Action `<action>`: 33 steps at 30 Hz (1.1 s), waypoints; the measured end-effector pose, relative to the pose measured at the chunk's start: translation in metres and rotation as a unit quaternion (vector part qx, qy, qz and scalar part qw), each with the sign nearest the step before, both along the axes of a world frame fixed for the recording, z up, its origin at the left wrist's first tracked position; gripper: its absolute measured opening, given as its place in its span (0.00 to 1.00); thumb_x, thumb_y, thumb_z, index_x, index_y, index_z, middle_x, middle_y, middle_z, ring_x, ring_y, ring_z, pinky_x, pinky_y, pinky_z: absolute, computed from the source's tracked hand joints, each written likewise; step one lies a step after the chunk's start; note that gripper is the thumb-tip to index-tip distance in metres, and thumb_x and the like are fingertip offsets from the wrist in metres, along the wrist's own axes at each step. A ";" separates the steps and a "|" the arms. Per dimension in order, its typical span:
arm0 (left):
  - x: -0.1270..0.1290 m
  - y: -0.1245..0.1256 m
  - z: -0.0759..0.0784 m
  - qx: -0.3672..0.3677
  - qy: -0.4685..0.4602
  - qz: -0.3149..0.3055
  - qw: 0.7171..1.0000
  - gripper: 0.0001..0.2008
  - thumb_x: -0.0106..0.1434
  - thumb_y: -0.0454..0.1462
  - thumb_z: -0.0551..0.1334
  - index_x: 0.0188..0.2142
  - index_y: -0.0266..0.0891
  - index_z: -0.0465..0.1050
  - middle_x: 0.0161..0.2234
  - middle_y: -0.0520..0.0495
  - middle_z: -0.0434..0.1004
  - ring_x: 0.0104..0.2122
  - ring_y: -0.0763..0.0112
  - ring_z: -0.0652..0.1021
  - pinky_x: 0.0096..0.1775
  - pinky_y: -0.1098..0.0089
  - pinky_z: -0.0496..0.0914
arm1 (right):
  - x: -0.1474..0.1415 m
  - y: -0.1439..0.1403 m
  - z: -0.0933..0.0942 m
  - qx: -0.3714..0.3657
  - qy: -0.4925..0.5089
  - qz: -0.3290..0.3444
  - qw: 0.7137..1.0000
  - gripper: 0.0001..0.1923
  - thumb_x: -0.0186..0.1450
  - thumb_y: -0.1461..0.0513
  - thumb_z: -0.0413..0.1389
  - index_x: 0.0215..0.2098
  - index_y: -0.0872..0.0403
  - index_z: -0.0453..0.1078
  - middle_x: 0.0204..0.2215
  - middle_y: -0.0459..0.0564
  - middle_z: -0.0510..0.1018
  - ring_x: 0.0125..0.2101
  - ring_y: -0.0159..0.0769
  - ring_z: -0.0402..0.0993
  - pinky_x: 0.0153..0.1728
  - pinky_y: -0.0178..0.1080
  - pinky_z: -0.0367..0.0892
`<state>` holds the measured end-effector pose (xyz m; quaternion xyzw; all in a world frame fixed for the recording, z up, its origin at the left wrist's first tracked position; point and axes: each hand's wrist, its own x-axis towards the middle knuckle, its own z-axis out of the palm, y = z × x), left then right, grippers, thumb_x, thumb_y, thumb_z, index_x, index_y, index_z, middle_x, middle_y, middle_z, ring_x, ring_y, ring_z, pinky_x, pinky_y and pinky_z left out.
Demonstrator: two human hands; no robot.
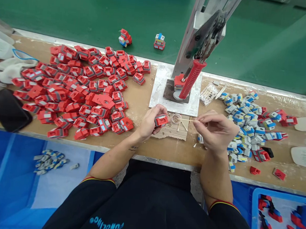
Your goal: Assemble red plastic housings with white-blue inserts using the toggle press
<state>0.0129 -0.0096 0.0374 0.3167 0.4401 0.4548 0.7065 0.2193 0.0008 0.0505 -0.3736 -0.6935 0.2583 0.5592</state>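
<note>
My left hand is closed around a red plastic toy part with a grey band and a recess in its top. Between the thumb and fingers of my right hand is a thin cotton swab, pointing left. Its far tip reaches a small round dish, which stands on a piece of cardboard below the press. Whether the tip is wet I cannot tell. More swabs lie on the cardboard beside the dish.
A hand press with a red lever stands behind my hands. Many red parts are heaped at left; white-and-blue pieces at right. A pack of swabs lies near the press. Two assembled pieces sit on the green belt. A phone lies far left.
</note>
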 end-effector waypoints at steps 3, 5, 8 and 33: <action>-0.002 0.002 -0.002 0.004 0.004 0.012 1.000 0.26 0.66 0.61 0.62 0.34 0.41 0.65 0.25 0.55 0.75 0.11 0.83 0.59 0.12 0.78 0.50 | 0.008 0.008 -0.005 -0.037 -0.126 0.004 0.991 0.07 0.63 0.66 0.66 0.29 0.49 0.77 0.24 0.44 0.82 0.21 0.31 0.70 0.24 0.36 0.64; -0.003 0.004 -0.002 0.004 0.009 0.022 1.000 0.25 0.65 0.60 0.62 0.34 0.41 0.65 0.25 0.55 0.75 0.11 0.83 0.59 0.12 0.79 0.49 | 0.007 0.012 -0.011 -0.045 -0.189 0.012 0.981 0.06 0.63 0.66 0.65 0.29 0.50 0.77 0.24 0.44 0.82 0.22 0.31 0.69 0.26 0.36 0.65; -0.004 0.005 -0.001 0.003 0.020 0.035 0.999 0.25 0.65 0.60 0.63 0.34 0.41 0.65 0.25 0.55 0.75 0.12 0.83 0.59 0.13 0.79 0.49 | 0.005 0.015 -0.017 -0.059 -0.242 0.023 0.968 0.06 0.64 0.66 0.63 0.29 0.50 0.78 0.25 0.46 0.82 0.24 0.32 0.71 0.28 0.36 0.67; -0.001 0.001 -0.005 0.053 0.095 0.038 0.993 0.27 0.66 0.63 0.61 0.33 0.41 0.70 0.20 0.55 0.69 0.11 0.81 0.59 0.12 0.75 0.49 | 0.007 0.006 -0.003 -0.062 -0.008 -0.022 0.998 0.09 0.63 0.60 0.69 0.28 0.49 0.75 0.23 0.44 0.81 0.23 0.33 0.73 0.24 0.38 0.66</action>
